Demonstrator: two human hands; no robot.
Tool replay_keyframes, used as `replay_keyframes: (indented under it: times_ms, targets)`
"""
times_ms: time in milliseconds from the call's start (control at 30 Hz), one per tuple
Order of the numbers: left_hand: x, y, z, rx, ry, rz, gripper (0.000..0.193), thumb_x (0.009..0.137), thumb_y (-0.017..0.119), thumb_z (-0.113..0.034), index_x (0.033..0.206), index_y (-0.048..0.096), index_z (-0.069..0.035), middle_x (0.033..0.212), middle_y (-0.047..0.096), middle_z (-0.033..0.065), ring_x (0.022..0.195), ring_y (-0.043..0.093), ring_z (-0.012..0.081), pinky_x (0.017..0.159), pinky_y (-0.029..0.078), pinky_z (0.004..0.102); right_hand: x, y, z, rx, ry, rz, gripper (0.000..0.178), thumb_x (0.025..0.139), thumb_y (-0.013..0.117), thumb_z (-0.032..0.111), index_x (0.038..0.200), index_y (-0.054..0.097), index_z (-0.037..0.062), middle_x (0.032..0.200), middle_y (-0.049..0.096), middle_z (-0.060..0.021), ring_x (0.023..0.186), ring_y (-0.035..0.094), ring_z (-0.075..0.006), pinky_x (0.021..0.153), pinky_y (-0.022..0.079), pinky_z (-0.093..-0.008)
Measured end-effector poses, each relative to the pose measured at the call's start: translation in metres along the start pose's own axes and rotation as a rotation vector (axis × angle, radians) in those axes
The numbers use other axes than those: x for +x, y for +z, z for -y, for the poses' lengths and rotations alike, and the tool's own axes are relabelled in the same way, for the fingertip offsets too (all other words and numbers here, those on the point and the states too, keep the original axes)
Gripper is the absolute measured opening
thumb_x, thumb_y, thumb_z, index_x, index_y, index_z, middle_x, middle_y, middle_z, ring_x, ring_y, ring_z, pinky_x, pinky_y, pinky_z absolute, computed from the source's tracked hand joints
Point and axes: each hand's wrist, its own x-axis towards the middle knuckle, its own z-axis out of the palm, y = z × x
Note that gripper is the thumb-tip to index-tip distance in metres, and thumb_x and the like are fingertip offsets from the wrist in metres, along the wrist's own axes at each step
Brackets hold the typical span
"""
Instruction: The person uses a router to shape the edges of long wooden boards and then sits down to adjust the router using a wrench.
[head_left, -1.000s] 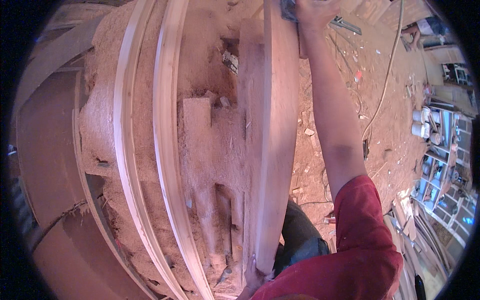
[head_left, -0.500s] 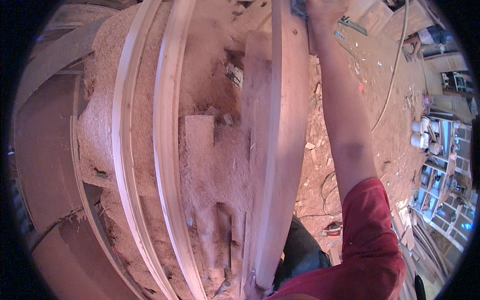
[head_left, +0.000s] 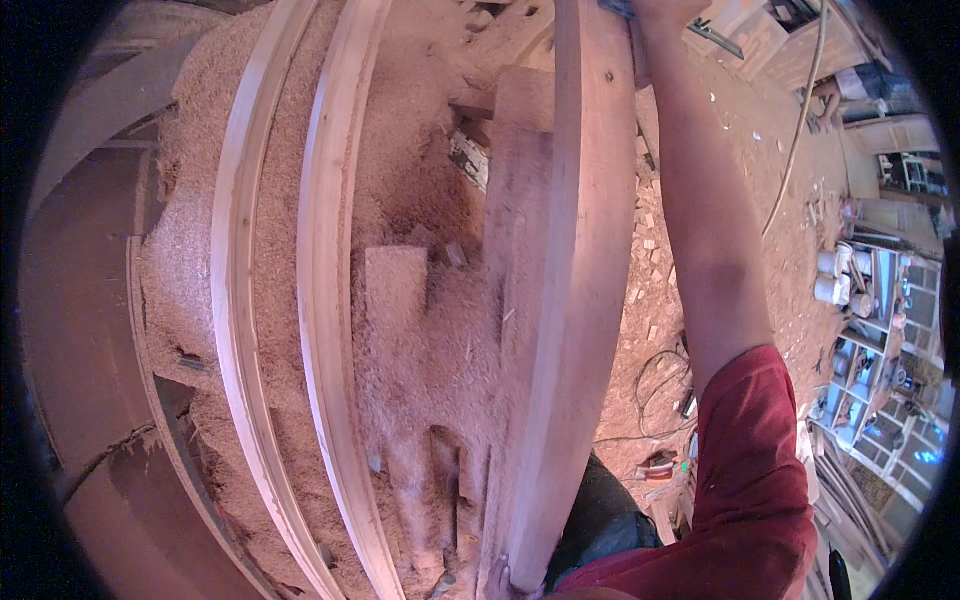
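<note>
A thick pale wooden beam (head_left: 590,240) runs from the bottom of the head view to its top. My right arm reaches far forward along the beam's right side. At the top edge my right hand (head_left: 672,10) is closed at a blue-grey tool (head_left: 617,7), which sits against the beam's far end. Most of this tool is cut off, so its kind does not show. Low in the picture, a small part of my left hand (head_left: 495,580) rests against the near end of the beam. Its fingers are mostly hidden.
Two long, narrow wooden strips (head_left: 330,240) lie left of the beam over heaped sawdust (head_left: 185,235). A dusty board (head_left: 395,280) lies between. Offcuts, a dark cable (head_left: 645,390) and a hose (head_left: 800,120) are on the right-hand floor. Shelves (head_left: 865,330) stand at far right.
My right hand and the tool have slid slightly further forward and right, leaving less of them in view. The whole view has shifted a little.
</note>
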Motion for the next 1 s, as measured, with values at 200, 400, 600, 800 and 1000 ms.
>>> replay_keyframes:
  times_ms: [200,400,600,800,1000]
  targets:
    - [0.014,-0.005,0.004,0.017,-0.016,-0.008,0.072,0.082,0.069,-0.041,0.132,0.037,-0.001,0.116,0.047,0.0194,0.103,0.051,0.035,0.084,0.047,0.0438,0.013,0.017,-0.027,0.007,-0.114,-0.07,0.065,0.071,0.085,0.03,0.118,0.056,-0.0033,0.103,0.067,-0.017,0.094,0.065,-0.0277,0.084,0.051,-0.0394]
    - [0.027,-0.005,0.007,0.025,-0.028,-0.007,0.066,0.085,0.066,-0.04,0.129,0.038,-0.001,0.112,0.047,0.0176,0.1,0.05,0.0328,0.082,0.046,0.0426,0.022,0.03,-0.035,-0.11,-0.1,-0.097,0.065,0.07,0.086,0.032,0.116,0.058,-0.005,0.103,0.067,-0.0189,0.095,0.066,-0.0288,0.084,0.051,-0.0392]
    - [0.04,-0.006,0.007,0.03,-0.039,-0.001,0.06,0.087,0.063,-0.04,0.126,0.04,-0.001,0.109,0.046,0.0157,0.097,0.049,0.0307,0.081,0.045,0.0414,0.032,0.036,-0.038,-0.045,-0.124,-0.039,0.064,0.071,0.085,0.033,0.114,0.059,-0.0063,0.1,0.069,-0.0211,0.091,0.068,-0.028,0.082,0.052,-0.0396]
    - [0.052,-0.006,0.006,0.037,-0.048,0.003,0.055,0.089,0.06,-0.04,0.124,0.042,-0.001,0.105,0.045,0.0138,0.094,0.048,0.0285,0.079,0.044,0.0402,0.042,0.043,-0.048,-0.081,-0.106,-0.011,0.062,0.071,0.085,0.034,0.113,0.06,-0.0051,0.097,0.071,-0.0191,0.089,0.069,-0.0267,0.079,0.053,-0.0395]
    - [0.057,-0.003,0.003,0.053,-0.047,-0.001,0.05,0.092,0.056,-0.039,0.121,0.044,-0.001,0.102,0.044,0.012,0.091,0.047,0.0264,0.077,0.043,0.039,0.055,0.054,-0.062,-0.037,-0.187,-0.066,0.062,0.071,0.085,0.039,0.111,0.061,-0.0008,0.097,0.071,-0.0177,0.09,0.07,-0.0282,0.08,0.053,-0.0393]
